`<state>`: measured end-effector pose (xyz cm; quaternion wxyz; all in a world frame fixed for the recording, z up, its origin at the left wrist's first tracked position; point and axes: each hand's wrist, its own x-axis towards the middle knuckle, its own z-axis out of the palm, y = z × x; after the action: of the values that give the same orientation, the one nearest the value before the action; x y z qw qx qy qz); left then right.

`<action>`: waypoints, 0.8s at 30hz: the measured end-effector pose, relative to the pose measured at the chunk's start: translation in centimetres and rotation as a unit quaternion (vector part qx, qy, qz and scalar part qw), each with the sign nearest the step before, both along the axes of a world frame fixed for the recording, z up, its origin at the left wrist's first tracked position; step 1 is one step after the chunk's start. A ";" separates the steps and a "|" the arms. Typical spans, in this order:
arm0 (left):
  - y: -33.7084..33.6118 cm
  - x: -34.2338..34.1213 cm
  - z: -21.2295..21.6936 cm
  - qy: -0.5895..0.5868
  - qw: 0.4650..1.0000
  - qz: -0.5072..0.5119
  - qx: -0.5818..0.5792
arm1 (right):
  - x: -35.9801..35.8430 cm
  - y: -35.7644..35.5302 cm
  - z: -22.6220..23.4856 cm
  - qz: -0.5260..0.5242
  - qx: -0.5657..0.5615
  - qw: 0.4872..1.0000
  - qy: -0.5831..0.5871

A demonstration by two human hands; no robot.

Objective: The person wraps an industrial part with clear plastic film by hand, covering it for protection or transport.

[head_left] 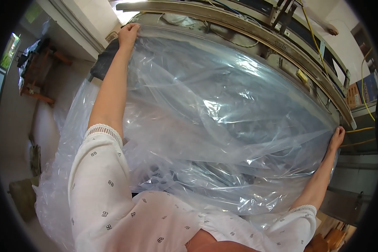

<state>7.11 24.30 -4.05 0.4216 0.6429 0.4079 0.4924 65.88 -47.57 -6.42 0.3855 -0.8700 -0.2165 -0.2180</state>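
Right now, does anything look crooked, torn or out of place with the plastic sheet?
No tear shows. The plastic sheet is wrinkled and bunched at its near edge, not flat. The left hand and right hand hold its far corners against the metal frame. Extra plastic hangs loose at the left.

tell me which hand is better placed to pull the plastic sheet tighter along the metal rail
Probably the right hand: it grips the clear plastic sheet beside the metal rail. The left hand is fully stretched out.
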 end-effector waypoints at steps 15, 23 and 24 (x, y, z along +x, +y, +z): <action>1.5 0.5 -0.4 0.022 0.996 0.080 0.017 | 1.1 -1.1 -0.2 -0.174 -0.064 0.980 -0.074; 2.5 -0.7 -0.9 -0.215 0.967 0.139 -0.006 | -2.0 1.0 2.6 -0.118 0.086 0.989 0.036; 2.9 -0.8 -1.1 -0.215 0.967 0.138 -0.006 | -2.1 1.2 2.8 -0.096 0.105 0.989 0.037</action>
<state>6.31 27.23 -5.14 0.4313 0.4566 0.3958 0.6699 63.75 -46.41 -3.62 0.4595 -0.8490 -0.0935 -0.2437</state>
